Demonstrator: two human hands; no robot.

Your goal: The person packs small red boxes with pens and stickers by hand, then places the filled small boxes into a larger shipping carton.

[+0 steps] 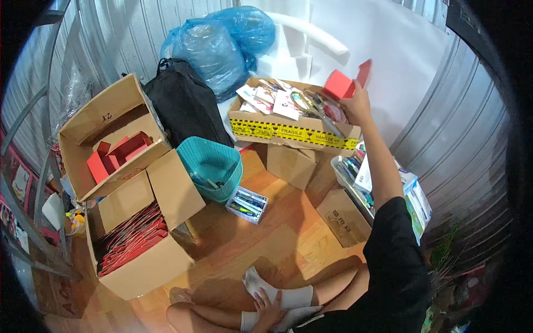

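Observation:
My right hand (358,101), on an outstretched arm, is closed on a small red box (337,85) with its flap raised. It is over the right end of a cardboard box (244,119) with yellow "FRAGILE" tape, which holds white cards, scissors (327,116) and a roll of clear reddish tape (334,112). My left hand (268,311) rests on my white-socked leg, fingers apart and holding nothing. Two more red boxes (125,152) lie in the tilted carton on the left. Below that, an open carton (141,280) is packed with flat red pieces (136,238).
A teal basket (214,191) and a small white box of pens (247,205) stand mid-floor. Left of centre are a black bag (186,102) and blue plastic bags (222,41). A white tray of pens (352,177) sits on a carton (344,219) under my right arm.

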